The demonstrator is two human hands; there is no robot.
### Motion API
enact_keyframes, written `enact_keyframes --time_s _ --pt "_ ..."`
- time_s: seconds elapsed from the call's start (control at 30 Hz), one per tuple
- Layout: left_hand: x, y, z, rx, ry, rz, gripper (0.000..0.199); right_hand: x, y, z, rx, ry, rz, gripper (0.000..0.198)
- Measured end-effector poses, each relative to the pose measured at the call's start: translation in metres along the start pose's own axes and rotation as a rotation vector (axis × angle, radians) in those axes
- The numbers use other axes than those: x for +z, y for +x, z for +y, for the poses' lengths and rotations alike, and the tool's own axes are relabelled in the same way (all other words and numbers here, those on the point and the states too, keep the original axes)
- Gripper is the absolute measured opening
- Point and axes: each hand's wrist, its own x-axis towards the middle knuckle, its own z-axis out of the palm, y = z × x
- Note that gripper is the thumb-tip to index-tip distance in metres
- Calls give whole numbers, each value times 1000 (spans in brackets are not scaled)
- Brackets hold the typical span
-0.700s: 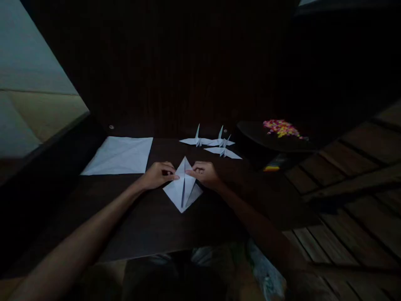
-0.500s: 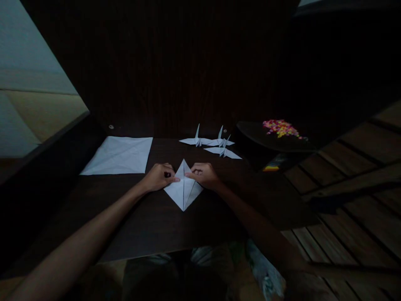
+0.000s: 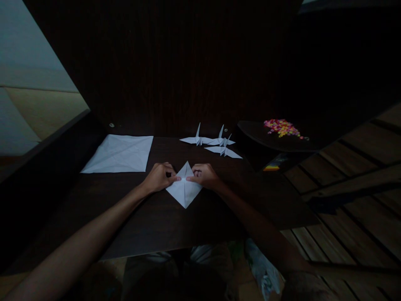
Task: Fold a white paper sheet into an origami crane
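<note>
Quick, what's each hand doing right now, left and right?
Left hand: closed, holding the left side of the white diamond-shaped folded paper.
Right hand: closed, holding that paper's right side.

Folded white paper (image 3: 184, 194) now more symmetrical, its central gap narrower.

Small bits (image 3: 283, 128): loose heap, pink and yellow, right of centre, on rounded dark shelf (image 3: 250, 133).
Banded item (image 3: 271, 168): below shelf, yellow-orange; remainder too dark to tell.
Planks (image 3: 354, 154): wooden, right side.
Crinkled bag (image 3: 263, 267): pale, lower right.
Wall (image 3: 31, 46): pale, upper left.
</note>
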Motion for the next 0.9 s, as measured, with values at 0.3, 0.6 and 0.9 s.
enact_keyframes --time_s 0.3,0.6,0.9 --pt "3 -1 -2 -23 34 19 23 2 1 2 -19 -25 7 25" --pt "8 -5 -2 -81 64 68 20 3 -2 -4 10 -19 44 30" --pt "11 -12 1 130 143 124 12 6 -11 -3 -95 -320 89 21"
